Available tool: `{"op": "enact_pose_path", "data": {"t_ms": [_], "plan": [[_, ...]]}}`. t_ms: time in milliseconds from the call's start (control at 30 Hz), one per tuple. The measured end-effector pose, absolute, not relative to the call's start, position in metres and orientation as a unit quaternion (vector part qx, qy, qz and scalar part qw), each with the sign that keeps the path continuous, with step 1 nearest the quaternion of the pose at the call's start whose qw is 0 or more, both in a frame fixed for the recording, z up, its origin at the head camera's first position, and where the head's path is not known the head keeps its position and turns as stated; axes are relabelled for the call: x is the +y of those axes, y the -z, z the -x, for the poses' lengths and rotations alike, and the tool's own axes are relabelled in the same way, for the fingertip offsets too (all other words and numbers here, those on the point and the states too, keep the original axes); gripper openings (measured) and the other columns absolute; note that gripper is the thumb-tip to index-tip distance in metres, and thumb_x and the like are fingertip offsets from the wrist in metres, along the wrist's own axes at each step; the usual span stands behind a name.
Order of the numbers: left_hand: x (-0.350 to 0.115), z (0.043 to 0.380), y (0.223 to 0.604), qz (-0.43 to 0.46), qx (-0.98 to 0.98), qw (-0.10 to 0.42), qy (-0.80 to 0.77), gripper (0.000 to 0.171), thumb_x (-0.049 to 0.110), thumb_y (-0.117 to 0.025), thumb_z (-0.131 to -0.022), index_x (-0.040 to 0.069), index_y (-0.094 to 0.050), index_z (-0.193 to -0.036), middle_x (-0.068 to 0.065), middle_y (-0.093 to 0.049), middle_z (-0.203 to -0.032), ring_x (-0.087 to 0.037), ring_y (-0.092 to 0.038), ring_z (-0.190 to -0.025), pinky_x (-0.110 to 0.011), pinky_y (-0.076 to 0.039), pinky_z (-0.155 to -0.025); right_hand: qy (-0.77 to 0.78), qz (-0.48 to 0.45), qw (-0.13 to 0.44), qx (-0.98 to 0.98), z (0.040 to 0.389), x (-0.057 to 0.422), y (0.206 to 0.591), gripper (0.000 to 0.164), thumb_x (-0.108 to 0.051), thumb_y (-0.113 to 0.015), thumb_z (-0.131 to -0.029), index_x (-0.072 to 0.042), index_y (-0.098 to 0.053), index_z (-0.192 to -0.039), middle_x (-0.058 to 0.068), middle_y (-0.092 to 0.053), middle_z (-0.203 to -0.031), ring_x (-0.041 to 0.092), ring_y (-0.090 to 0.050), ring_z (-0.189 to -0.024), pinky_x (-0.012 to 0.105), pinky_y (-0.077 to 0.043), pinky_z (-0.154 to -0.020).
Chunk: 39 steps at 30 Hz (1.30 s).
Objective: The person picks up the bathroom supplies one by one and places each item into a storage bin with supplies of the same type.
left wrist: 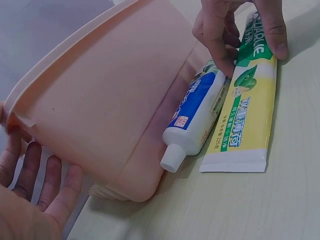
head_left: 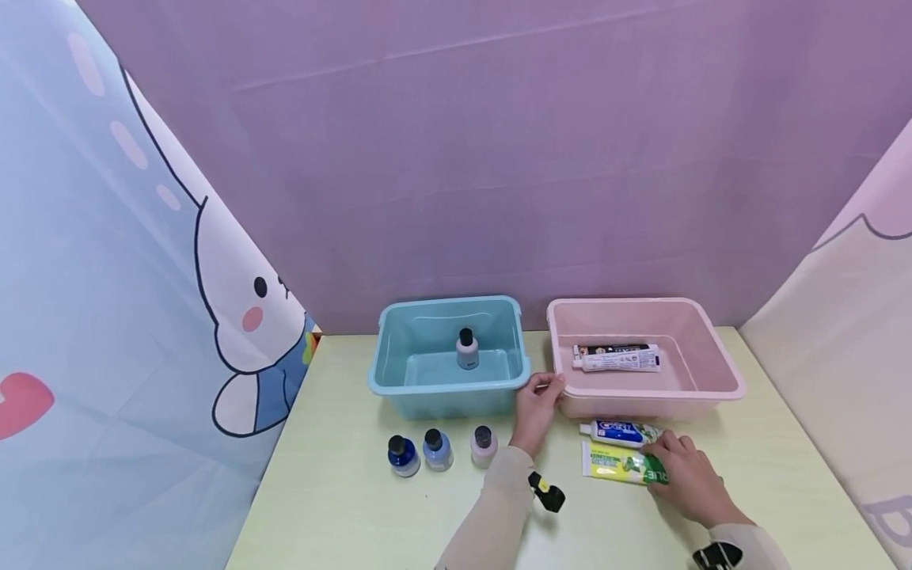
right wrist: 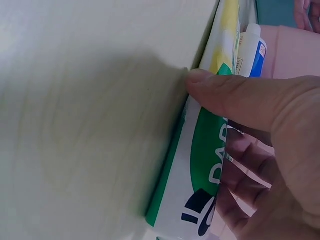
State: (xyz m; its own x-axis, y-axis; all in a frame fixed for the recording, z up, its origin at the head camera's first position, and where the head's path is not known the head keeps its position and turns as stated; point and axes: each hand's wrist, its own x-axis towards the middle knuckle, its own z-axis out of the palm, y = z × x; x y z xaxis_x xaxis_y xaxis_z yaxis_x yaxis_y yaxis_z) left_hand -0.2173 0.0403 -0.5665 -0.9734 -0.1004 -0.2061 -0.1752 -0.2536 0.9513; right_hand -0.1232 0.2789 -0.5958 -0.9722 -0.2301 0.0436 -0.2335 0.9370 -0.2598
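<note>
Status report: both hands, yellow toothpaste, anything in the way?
Left hand holding pink bin by rim. Right hand gripping yellow toothpaste. Blue toothpaste lies between it and bin; probably no obstruction.

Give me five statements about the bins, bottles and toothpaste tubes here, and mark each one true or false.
1. The left hand holds the pink bin at a corner. True.
2. The teal bin contains three bottles. False: one black-capped bottle stands in the teal bin; three others stand on the table.
3. The right hand grips the yellow-and-green Darlie toothpaste tube. True.
4. The pink bin is empty. False: two toothpaste tubes lie inside.
5. The blue-and-white toothpaste tube lies between the Darlie tube and the pink bin. True.
</note>
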Motion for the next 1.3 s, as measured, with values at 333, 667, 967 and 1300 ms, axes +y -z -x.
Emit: {"op": "enact_pose_path", "data": {"t_ms": [333,667,967,1300], "plan": [[0.0413,0.2184,0.5705,0.11,0.617,0.029,-0.778,0.017,0.024,-0.076,-0.093,0.009,-0.072,-0.1,-0.002,-0.067,-0.102,-0.013,-0.064,-0.089,-0.04,-0.06,-0.091,-0.131,-0.115,-0.013,-0.985,0.1205,0.276,0.5906,0.057,-0.022,-0.093,-0.064,-0.006,-0.072,-0.114,0.009,-0.064,-0.106,0.027,-0.057,-0.096,0.052,-0.053,-0.079],[0.0415,0.2185,0.5699,0.112,0.618,0.032,-0.777,0.015,0.023,-0.076,-0.093,0.01,-0.072,-0.1,-0.001,-0.067,-0.101,-0.013,-0.064,-0.089,-0.039,-0.06,-0.091,-0.121,-0.119,-0.003,-0.985,0.1199,0.2761,0.5931,0.056,-0.023,-0.094,-0.062,-0.008,-0.071,-0.112,0.01,-0.067,-0.108,0.032,-0.061,-0.1,0.056,-0.053,-0.081],[0.0411,0.2175,0.5679,0.107,0.617,0.03,-0.779,0.016,0.022,-0.074,-0.094,0.008,-0.071,-0.101,-0.003,-0.067,-0.102,-0.013,-0.064,-0.089,-0.046,-0.058,-0.096,-0.128,-0.121,0.013,-0.984,0.1187,0.2762,0.5938,0.058,-0.021,-0.094,-0.06,-0.009,-0.07,-0.111,0.009,-0.068,-0.11,0.033,-0.062,-0.103,0.056,-0.053,-0.082],[0.0407,0.2183,0.5671,0.116,0.614,0.031,-0.78,0.017,0.024,-0.076,-0.093,0.009,-0.072,-0.101,-0.002,-0.067,-0.104,-0.014,-0.065,-0.09,-0.043,-0.059,-0.095,-0.118,-0.114,-0.014,-0.986,0.1212,0.2767,0.592,0.056,-0.025,-0.096,-0.061,-0.011,-0.073,-0.11,0.006,-0.067,-0.108,0.028,-0.059,-0.099,0.055,-0.052,-0.084]]}}
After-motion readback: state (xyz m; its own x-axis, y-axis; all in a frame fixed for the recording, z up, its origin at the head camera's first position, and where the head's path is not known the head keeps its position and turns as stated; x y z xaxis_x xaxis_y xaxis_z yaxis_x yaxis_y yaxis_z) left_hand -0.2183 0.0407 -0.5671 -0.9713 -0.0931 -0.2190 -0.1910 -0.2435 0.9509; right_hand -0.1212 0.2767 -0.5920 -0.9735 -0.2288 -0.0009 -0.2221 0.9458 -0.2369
